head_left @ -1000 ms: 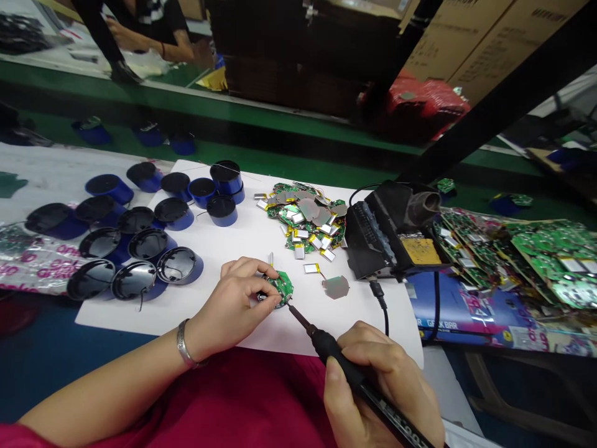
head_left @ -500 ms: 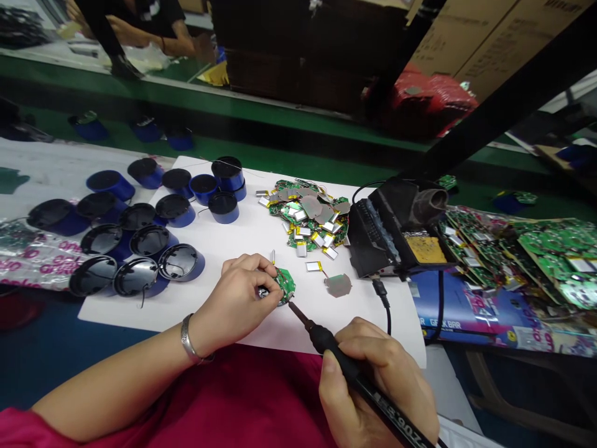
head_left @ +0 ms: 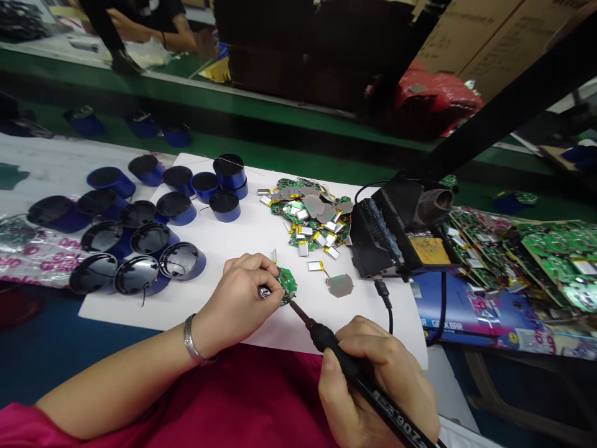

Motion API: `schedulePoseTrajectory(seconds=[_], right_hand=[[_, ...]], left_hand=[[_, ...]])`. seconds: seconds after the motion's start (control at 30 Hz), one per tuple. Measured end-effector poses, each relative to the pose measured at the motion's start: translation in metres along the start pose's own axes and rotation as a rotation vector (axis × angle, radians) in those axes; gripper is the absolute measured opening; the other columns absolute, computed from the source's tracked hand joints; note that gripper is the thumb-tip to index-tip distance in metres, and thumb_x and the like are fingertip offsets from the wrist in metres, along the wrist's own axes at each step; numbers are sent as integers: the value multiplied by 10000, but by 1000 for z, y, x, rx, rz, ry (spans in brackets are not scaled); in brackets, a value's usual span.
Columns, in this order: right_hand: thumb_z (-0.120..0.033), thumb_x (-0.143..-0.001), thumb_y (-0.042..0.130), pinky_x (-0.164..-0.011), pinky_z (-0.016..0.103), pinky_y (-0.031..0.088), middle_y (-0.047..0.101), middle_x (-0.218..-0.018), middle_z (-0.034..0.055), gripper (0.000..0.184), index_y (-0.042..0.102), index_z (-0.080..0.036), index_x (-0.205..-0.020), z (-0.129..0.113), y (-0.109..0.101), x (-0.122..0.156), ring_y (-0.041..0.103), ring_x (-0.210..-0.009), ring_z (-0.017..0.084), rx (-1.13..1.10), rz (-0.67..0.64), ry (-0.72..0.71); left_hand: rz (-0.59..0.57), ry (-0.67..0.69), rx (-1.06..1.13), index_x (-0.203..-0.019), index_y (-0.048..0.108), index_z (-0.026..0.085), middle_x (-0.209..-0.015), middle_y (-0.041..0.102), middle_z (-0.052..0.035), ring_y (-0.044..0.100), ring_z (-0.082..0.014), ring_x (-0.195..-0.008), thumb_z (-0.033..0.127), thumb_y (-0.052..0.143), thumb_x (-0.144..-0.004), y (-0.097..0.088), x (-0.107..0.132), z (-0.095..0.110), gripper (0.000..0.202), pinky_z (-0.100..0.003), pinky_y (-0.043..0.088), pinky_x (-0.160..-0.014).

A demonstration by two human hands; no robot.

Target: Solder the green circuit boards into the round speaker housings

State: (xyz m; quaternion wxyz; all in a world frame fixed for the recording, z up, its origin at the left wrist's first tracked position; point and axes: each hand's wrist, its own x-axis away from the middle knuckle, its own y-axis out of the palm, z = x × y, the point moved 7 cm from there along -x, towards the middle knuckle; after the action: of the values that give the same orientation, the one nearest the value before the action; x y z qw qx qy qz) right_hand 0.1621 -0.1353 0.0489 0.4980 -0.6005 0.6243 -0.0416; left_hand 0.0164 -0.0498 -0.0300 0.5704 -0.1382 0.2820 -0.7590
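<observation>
White sheet: it covers our bench top (head_left: 261, 242), its right edge lapping a blue printed wrap (head_left: 466, 311).
Room: beyond us runs a green bench (head_left: 289, 112), with cardboard boxes (head_left: 504, 59) and a red plastic bundle (head_left: 426, 93) behind; a person's forearm (head_left: 180, 42) shows at upper left.
Circuit board: green, angular, dotted with solder points; it lies on the sheet before us, under our left fingertips.
Left hand (head_left: 240, 298): we have thumb and fingers pinched together on the board (head_left: 288, 283) at its left side.
Right hand (head_left: 377, 379): we grip a black soldering iron (head_left: 342, 358) like a pen, tip at the board's lower edge.
Blue housings (head_left: 225, 207): grouped at left, black inside; a wire pokes from one front rim.
Iron stand (head_left: 380, 233): its tray holds a yellow sponge (head_left: 426, 250).
</observation>
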Motion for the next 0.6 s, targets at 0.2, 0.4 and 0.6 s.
schedulePoseTrajectory(seconds=[0.2, 0.4, 0.6], right_hand=[[-82, -758, 574, -476, 258, 380, 529, -606, -18, 201, 462, -198, -878, -2, 1, 0, 486, -511, 113, 30, 5, 10], [-79, -762, 571, -477, 262, 397, 522, -596, -30, 213, 446, -208, -877, -7, 3, -2, 489, -508, 117, 70, -31, -29], [-85, -756, 585, -487, 270, 413, 524, -607, -31, 229, 447, -209, -892, -9, 5, 0, 496, -524, 120, 93, -48, -32]], left_hand=[[6, 1, -39, -625, 706, 219, -896, 692, -11, 625, -192, -891, 164, 645, -798, -1, 0, 1, 192, -428, 405, -898], [7, -3, -51, -621, 708, 215, -899, 689, -10, 624, -195, -902, 134, 648, -782, 0, 0, 2, 191, -426, 398, -905], [-5, -11, -58, -617, 711, 217, -894, 688, -2, 621, -186, -888, 127, 645, -778, 0, 0, 2, 196, -419, 392, -911]])
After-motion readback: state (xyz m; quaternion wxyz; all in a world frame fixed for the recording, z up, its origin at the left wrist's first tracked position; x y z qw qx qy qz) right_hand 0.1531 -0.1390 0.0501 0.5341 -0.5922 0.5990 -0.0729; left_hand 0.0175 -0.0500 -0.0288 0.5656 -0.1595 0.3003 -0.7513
